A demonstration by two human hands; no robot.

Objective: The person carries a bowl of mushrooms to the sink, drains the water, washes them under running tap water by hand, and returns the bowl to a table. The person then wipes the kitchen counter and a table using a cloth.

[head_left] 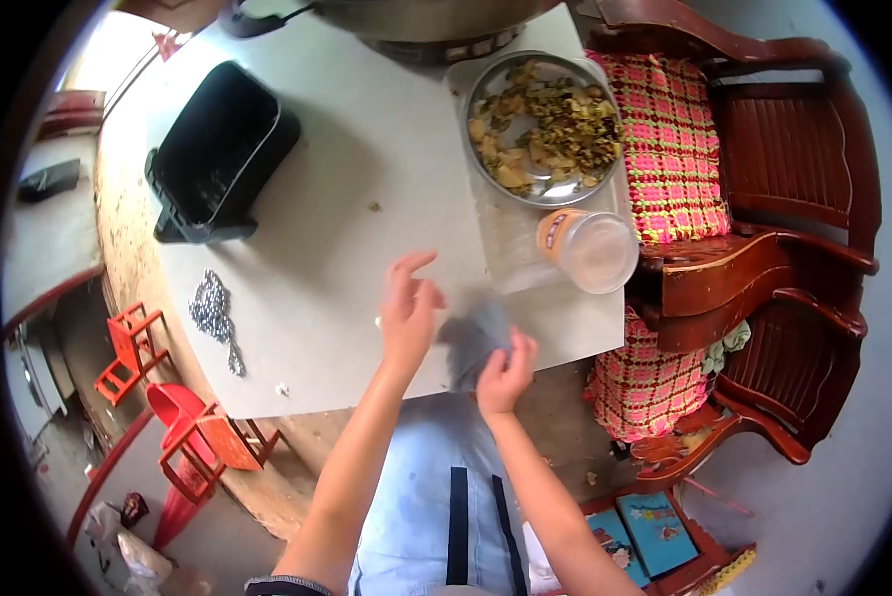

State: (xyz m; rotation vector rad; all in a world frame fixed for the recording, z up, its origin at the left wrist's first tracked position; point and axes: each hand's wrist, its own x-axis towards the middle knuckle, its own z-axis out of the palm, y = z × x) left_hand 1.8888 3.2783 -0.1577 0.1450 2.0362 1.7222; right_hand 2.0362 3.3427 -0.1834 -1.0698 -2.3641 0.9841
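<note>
A grey-blue cloth (478, 343), blurred by motion, is bunched at the front edge of the white table (346, 268). My right hand (507, 372) grips its right side, with thumb and fingers closed on the fabric. Just left of the cloth, my left hand (409, 303) is raised over the table with its fingers apart and nothing in it. Beyond my right hand stands a clear-lidded plastic jar (597, 250) with an orange label. Behind the jar is a round metal tray (481, 164) holding chopped greens and pale food pieces.
A black rectangular bin (222, 149) lies at the back left, a silver bead chain (212, 313) nearer the front. At the back stands a large pan (416, 18). Wooden chairs (784, 149) with checked cushions line the right side; small red stools (192, 447) are at the lower left.
</note>
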